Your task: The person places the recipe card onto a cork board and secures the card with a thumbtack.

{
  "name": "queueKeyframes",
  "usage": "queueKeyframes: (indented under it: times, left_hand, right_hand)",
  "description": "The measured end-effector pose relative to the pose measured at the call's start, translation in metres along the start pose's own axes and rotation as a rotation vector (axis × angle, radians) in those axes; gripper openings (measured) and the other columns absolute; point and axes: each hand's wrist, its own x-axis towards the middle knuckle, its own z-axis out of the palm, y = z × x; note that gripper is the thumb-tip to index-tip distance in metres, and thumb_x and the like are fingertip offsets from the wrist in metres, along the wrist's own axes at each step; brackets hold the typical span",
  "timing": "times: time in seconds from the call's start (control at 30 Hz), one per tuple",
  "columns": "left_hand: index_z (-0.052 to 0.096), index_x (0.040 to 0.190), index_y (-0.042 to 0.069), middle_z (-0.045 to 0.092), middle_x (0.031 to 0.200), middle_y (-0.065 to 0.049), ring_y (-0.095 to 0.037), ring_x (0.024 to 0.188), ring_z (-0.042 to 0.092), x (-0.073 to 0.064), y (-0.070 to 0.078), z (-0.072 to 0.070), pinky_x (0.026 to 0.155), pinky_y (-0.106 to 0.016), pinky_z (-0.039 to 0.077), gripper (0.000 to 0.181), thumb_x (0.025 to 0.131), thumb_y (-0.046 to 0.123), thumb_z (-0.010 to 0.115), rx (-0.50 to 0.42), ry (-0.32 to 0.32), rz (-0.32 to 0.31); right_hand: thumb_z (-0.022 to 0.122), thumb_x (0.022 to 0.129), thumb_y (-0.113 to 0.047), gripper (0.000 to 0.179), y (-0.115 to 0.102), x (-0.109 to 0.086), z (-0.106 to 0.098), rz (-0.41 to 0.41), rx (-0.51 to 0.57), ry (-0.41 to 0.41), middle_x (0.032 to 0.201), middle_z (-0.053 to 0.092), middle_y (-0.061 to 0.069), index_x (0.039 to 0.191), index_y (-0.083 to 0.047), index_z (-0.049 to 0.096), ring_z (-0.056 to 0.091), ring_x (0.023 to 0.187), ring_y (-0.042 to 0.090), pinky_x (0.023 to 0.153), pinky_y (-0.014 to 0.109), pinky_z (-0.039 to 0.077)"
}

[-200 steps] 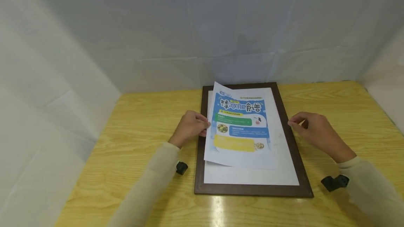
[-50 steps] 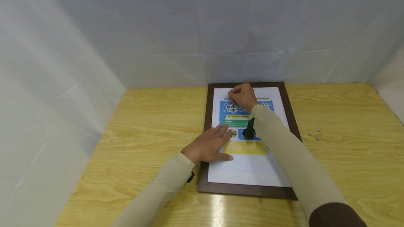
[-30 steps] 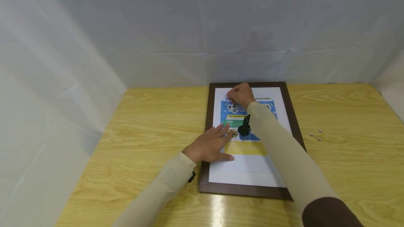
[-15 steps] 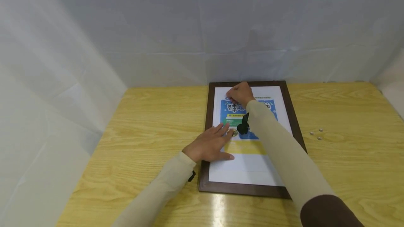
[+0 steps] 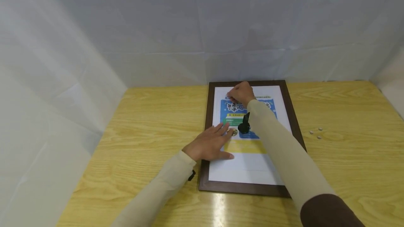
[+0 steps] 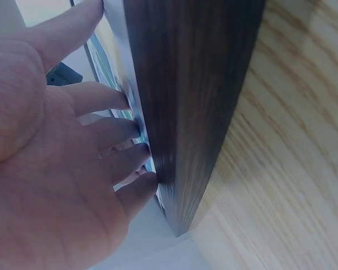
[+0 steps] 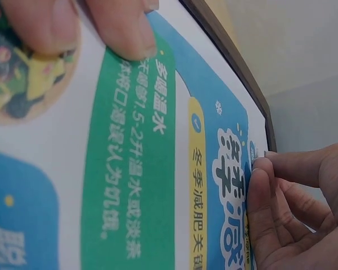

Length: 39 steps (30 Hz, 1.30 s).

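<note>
A colourful printed poster lies on a white board inside a dark brown frame. My left hand rests with spread fingers on the poster's left side. The left wrist view has its fingertips pressing just inside the frame's edge. At the poster's upper left corner, my right hand pinches with thumb and index finger. In the right wrist view, a small silvery piece barely shows between those fingertips; most of it is hidden.
Three small silvery discs lie on the wooden table to the right of the frame. A pale curtain hangs close behind the frame's far edge, with another along the left.
Earlier, both hands were at the frame's sides and the poster was lifted at its left. Now it lies flat under my left hand, and my right hand has reached its upper left corner.
</note>
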Motion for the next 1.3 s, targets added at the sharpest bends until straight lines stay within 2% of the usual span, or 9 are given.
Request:
queueKeyframes:
  times: [0.23,0.5,0.67,0.93,1.3]
  left_hand:
    - [0.019,0.162,0.01,0.004,0.169,-0.01,-0.027,0.155,0.003,0.0,-0.0006,-0.0003,0.126,-0.042,0.008,0.087,0.099,0.056,0.057,0.007,0.002,0.003]
    - [0.019,0.162,0.01,0.004,0.169,-0.01,-0.026,0.156,0.003,0.0006,-0.0012,0.0011,0.126,-0.042,0.008,0.087,0.099,0.056,0.057,0.006,0.003,0.0]
    - [0.019,0.162,0.01,0.004,0.169,-0.009,-0.025,0.156,0.003,0.0008,-0.0007,0.0017,0.126,-0.042,0.007,0.087,0.099,0.056,0.057,0.008,0.004,0.0]
    - [0.018,0.163,0.011,0.003,0.169,-0.009,-0.025,0.156,0.001,0.0003,-0.0002,0.0014,0.126,-0.041,0.006,0.087,0.099,0.057,0.056,0.011,0.003,-0.003]
    - [0.019,0.162,0.009,0.004,0.169,-0.011,-0.026,0.156,0.003,0.0016,-0.0014,0.003,0.126,-0.042,0.008,0.087,0.099,0.056,0.057,0.01,0.008,0.016]
  right_hand:
    - [0.072,0.093,-0.011,0.017,0.0005,0.0014,0.0004,-0.007,-0.012,0.002,0.079,0.073,0.009,0.1,0.004,0.076,0.065,0.063,0.014,0.058,0.023,0.053]
    - [0.073,0.091,-0.012,0.015,0.0018,0.0032,0.0022,0.025,-0.026,0.021,0.075,0.072,0.008,0.096,0.001,0.078,0.065,0.064,0.015,0.062,0.026,0.052]
    - [0.073,0.09,-0.01,0.014,0.002,0.0011,0.0016,0.007,-0.027,0.029,0.073,0.072,0.008,0.094,0.002,0.078,0.065,0.062,0.015,0.063,0.026,0.052]
    - [0.07,0.092,-0.01,0.016,0.001,-0.0025,0.0007,-0.03,-0.025,0.015,0.077,0.072,0.01,0.094,0.004,0.077,0.065,0.065,0.017,0.066,0.029,0.054]
    - [0.07,0.091,-0.007,0.014,0.0027,0.0003,-0.0017,-0.01,-0.004,-0.013,0.076,0.072,0.011,0.094,0.006,0.076,0.066,0.065,0.018,0.063,0.029,0.055]
